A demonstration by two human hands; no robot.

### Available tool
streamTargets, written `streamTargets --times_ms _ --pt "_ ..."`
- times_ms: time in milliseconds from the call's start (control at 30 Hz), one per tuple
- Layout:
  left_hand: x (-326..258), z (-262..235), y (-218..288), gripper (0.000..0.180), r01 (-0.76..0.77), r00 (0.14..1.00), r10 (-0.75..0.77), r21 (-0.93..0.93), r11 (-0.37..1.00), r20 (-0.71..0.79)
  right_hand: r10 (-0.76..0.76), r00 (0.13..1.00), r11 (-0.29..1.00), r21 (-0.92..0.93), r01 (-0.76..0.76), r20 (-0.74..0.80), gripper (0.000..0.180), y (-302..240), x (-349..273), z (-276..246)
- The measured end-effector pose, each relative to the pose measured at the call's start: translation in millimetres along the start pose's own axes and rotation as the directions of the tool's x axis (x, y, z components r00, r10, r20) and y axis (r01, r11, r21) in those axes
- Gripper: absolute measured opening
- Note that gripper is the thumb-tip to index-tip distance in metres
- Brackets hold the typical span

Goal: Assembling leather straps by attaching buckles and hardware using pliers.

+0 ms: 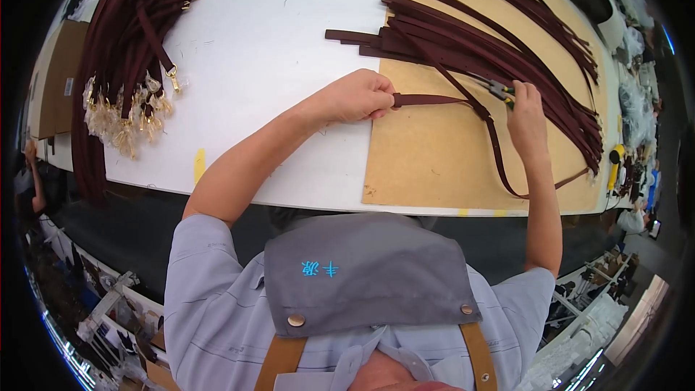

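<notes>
A bundle of finished straps point(123, 43) with gold clasps lies at the far left of the white bench point(275, 43). The left hand point(358, 95) pinches the end of a dark maroon strap point(434, 99), fingers pressed together on it. The strap's long axis runs left to right across the brown board point(427, 159) toward the right hand point(525, 112), which grips a pair of pliers point(499, 89) touching it. A pile of loose straps point(492, 36) lies just beyond, crowding the pliers.

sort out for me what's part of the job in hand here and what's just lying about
In hand: left hand pinching the dark strap end; right hand with pliers; brown board.
Lying about: strap pile; clasped strap bundle; white table.
</notes>
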State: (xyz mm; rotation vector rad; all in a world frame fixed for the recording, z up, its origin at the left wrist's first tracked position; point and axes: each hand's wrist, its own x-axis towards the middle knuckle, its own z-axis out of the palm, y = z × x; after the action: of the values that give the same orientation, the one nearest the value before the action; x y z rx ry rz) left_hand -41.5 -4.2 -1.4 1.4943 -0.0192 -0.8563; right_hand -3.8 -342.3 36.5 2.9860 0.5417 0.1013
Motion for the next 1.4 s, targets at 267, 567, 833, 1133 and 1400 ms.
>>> streamTargets --times_ms 267,567,833,1133,1400 --pt "-4 9 3 0.016 -0.068 0.998 0.07 0.31 0.948 0.002 -0.121 0.99 0.807 0.574 0.138 -0.068 0.03 -87 38 -11" --pt "2 2 0 0.019 -0.086 0.996 0.083 0.209 0.974 0.023 -0.105 0.984 0.236 0.965 -0.116 0.144 0.017 -121 36 -17" --pt "0 0 -4 0.017 -0.078 0.994 0.063 0.168 0.983 0.09 -0.196 0.965 0.586 0.81 -0.029 0.176 0.012 -110 12 -43" --pt "0 4 -2 0.017 -0.062 0.995 0.048 0.156 0.986 0.088 -0.052 0.969 0.752 0.648 -0.121 0.242 0.015 -112 7 -56" --pt "2 8 -5 0.017 -0.077 0.996 0.065 0.212 0.974 0.063 -0.207 0.948 0.834 0.55 0.042 0.24 0.017 -137 10 -49"
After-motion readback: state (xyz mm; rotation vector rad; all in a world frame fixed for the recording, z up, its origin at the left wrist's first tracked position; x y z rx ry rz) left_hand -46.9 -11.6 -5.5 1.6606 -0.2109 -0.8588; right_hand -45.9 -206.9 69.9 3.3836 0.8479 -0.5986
